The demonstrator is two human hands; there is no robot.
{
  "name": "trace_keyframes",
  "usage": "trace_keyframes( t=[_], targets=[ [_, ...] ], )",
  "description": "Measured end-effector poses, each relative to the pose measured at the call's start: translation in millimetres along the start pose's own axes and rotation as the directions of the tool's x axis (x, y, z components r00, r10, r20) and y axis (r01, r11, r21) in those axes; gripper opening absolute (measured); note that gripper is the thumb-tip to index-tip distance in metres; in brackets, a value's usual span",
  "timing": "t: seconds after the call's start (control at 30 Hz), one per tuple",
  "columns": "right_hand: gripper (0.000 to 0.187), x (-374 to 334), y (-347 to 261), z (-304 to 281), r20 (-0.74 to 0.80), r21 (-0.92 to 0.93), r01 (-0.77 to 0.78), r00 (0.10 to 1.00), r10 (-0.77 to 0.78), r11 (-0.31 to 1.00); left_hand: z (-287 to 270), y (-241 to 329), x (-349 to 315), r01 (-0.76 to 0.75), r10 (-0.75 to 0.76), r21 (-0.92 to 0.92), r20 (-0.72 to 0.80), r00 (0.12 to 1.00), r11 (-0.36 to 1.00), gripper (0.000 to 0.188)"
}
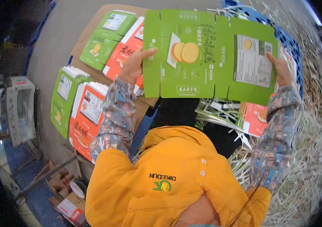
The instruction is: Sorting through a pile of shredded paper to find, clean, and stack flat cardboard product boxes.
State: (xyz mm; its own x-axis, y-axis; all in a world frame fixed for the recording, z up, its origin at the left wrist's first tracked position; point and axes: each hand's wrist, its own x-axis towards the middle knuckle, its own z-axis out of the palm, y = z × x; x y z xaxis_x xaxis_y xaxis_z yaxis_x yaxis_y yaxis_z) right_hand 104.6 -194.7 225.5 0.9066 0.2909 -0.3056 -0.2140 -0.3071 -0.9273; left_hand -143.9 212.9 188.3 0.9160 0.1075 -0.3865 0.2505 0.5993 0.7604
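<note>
A flat green carton blank (191, 75), printed with round biscuits and a pale label panel, is stretched between my two hands. Its left edge is gripped by my left hand (133, 65), the thumb lying over the printed face. At the far end, my right hand (280, 70) pinches the right edge beside the label panel, and its other fingers are hidden behind the card. Below the blank's right part, a red carton blank (252, 117) lies partly covered. Patterned sleeve covers wrap both my forearms.
To the left, stacks of green blanks (64, 98) and red blanks (83, 123) lie beside more green blanks (100, 47) on brown cardboard (83, 36). Shredded paper offcuts (308, 151) cover the floor at right. A blue plastic pallet (291, 41) shows behind the held blank.
</note>
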Motion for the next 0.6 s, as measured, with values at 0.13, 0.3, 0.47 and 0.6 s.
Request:
trace_keyframes(
  t=[0.13, 0.3, 0.47, 0.6],
  targets=[
    [0.038, 15.3, 11.5, 56.2, 0.023, -0.238, -0.012, 1.0, 0.018, 0.971, -33.0, -45.4, -44.0, -0.029, 0.028, -0.081, -0.011, 1.0, 0.996, 0.045],
    [0.034, 37.4, -21.4, 96.5, 0.043, -0.433, 0.03, 0.999, -0.013, 0.901, -52.1, -98.9, -70.9, -0.037, 0.016, -0.286, -0.075, 0.997, 0.958, 0.048],
    [0.034, 34.6, -115.6, 180.3, 0.225, -0.541, 0.283, 0.956, -0.188, 0.792, -66.1, -84.6, -84.7, -0.237, 0.157, -0.325, -0.254, 0.954, 0.916, 0.044],
    [0.036, 35.0, -213.6, 273.9, 0.394, -0.46, 0.63, 0.776, -0.492, 0.626, -109.3, -33.2, -90.8, -0.445, 0.34, -0.105, -0.5, 0.797, 0.889, 0.036]
  ],
)
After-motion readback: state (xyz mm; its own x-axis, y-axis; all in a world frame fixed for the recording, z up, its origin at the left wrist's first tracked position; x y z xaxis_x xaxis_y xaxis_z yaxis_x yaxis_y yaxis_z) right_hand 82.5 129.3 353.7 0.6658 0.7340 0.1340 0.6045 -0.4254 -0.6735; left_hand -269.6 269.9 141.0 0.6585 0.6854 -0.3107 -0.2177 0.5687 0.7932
